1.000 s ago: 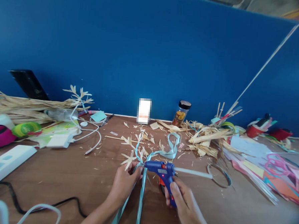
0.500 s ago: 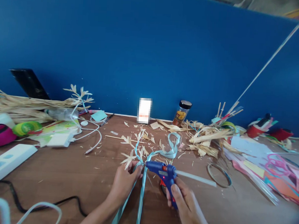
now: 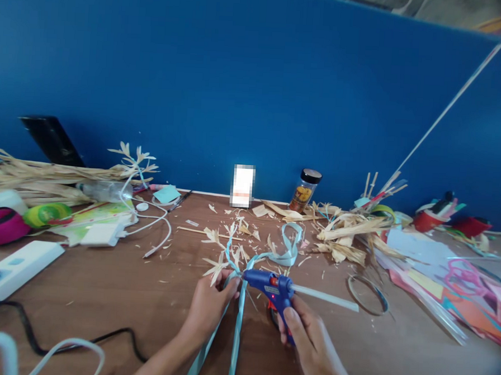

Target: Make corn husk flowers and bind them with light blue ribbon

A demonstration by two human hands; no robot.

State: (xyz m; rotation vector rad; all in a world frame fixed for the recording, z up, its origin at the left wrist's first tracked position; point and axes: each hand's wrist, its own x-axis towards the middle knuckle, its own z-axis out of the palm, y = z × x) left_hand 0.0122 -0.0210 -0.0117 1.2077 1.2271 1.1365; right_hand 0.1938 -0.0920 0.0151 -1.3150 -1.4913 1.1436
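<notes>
My right hand [image 3: 304, 327] is wrapped round the handle of a blue hot glue gun [image 3: 273, 286], whose red light is on. A long translucent glue stick [image 3: 326, 298] sticks out of its back. The gun's nozzle meets the light blue ribbon [image 3: 238, 321] at the fingertips of my left hand [image 3: 213, 297]. My left thumb and fingers pinch the ribbon where it joins a stem wrapped in blue with pale dried-husk flowers [image 3: 219, 264]. The exact point of contact is partly hidden by my fingers. A loop of the ribbon lies beyond the nozzle.
Husk scraps litter the brown table [image 3: 144, 294]. A black-lidded jar [image 3: 306, 190] stands at the back near husk bundles [image 3: 349, 229]. To the left lie a white power strip [image 3: 23, 271] and a black cable [image 3: 28, 332]. A ribbon ring [image 3: 368, 294] and coloured sheets [image 3: 430, 286] are to the right.
My right hand and the glue gun have shifted very slightly left. My left hand keeps its pinch on the ribbon; otherwise little differs.
</notes>
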